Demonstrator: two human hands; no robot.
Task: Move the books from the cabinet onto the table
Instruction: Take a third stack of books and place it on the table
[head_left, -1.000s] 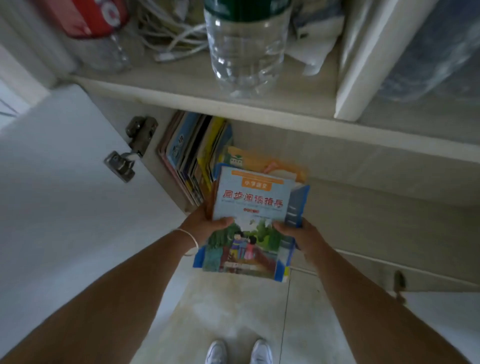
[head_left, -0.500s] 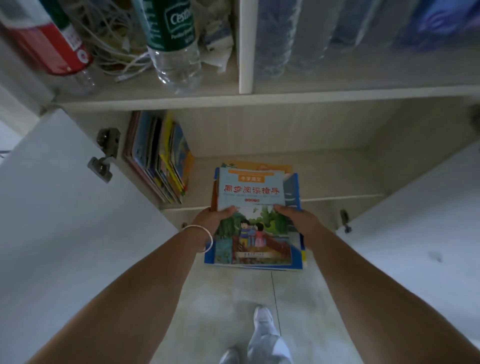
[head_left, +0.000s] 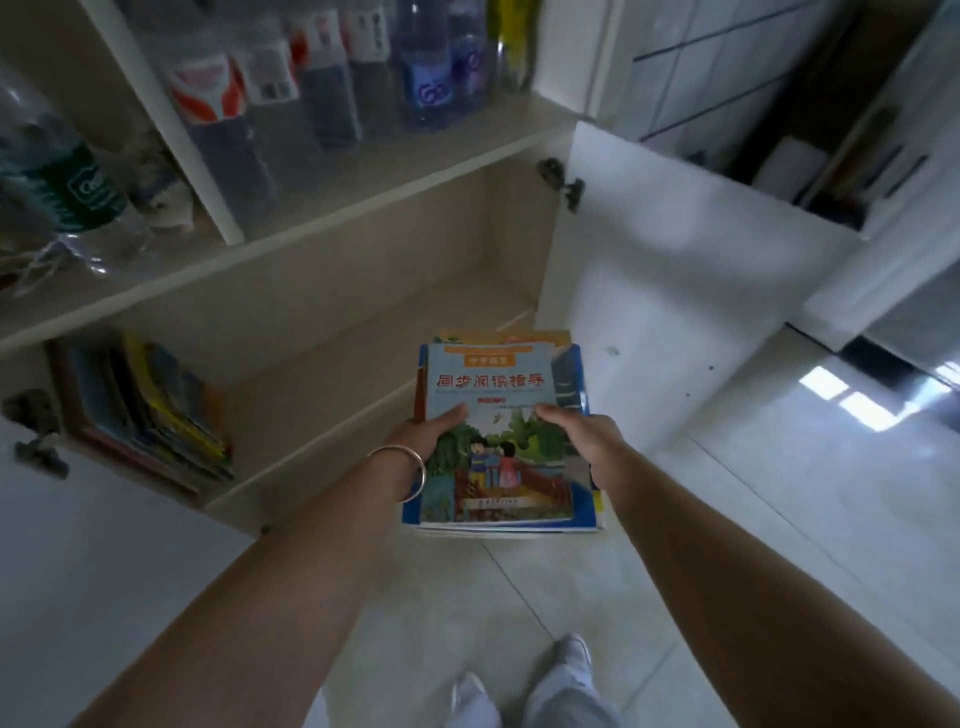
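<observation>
Stack (head_left: 498, 441) is out now, clear of the low shelf (head_left: 363, 332) it sat on a second ago, left hand (head_left: 423, 434) and right hand (head_left: 584, 434) gripping its sides over the floor, more books (head_left: 150, 410) waiting far left, table unseen.

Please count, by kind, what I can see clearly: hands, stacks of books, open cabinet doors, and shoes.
Hands: 2, left hand and right hand
Book stacks: 2, held stack and shelf stack
Open cabinet doors: 2, right door and left door
Shoes: 2
Total: 8
</observation>
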